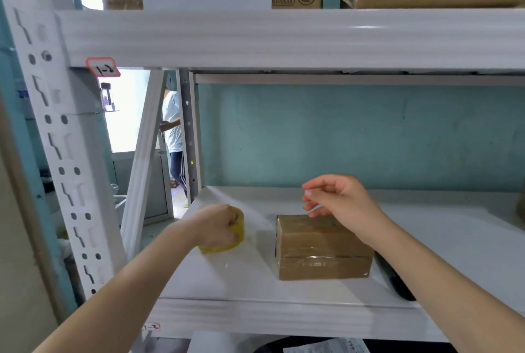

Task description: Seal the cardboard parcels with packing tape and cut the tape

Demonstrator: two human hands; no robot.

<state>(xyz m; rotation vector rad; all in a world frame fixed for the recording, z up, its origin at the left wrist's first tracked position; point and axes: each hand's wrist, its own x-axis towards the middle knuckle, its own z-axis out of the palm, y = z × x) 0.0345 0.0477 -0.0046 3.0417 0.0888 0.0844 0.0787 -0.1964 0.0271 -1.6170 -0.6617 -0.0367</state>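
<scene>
A small brown cardboard parcel (322, 247), wrapped in shiny clear tape, lies on the white shelf (255, 315). To its left my left hand (217, 227) grips a yellowish roll of packing tape (233, 236), fingers hooked through its core. A clear strip of tape (264, 220) stretches from the roll toward the parcel's top left edge. My right hand (338, 199) hovers just above the parcel's far edge with fingers loosely curled, thumb and fingertips close together; whether it pinches the tape is unclear.
A dark object (397, 281) lies right of the parcel under my right forearm. A white shelf beam (284, 37) runs overhead with cardboard boxes above it. A perforated white upright (56, 139) stands left. A person (173, 136) stands in the doorway behind.
</scene>
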